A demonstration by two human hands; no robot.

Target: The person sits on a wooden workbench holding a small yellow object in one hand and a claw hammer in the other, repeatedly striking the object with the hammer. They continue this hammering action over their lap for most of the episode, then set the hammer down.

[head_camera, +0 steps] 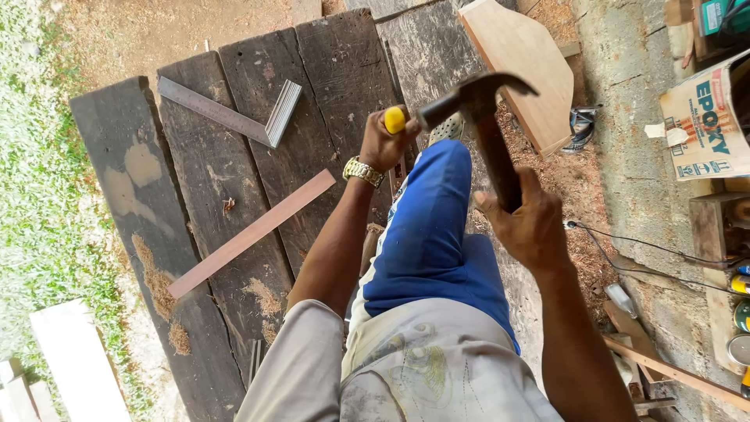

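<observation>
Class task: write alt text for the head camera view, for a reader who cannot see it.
Seen from above, a person's right hand raises a claw hammer over a yellow-capped chisel gripped in the left hand. Below them are dark weathered planks with a metal square and a thin wood strip.

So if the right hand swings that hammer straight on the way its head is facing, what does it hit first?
Most likely the yellow-capped tool gripped in the left hand. The hammer in the right hand has its striking face turned toward that yellow end, just short of it. Depth is hard to judge from overhead.
</observation>
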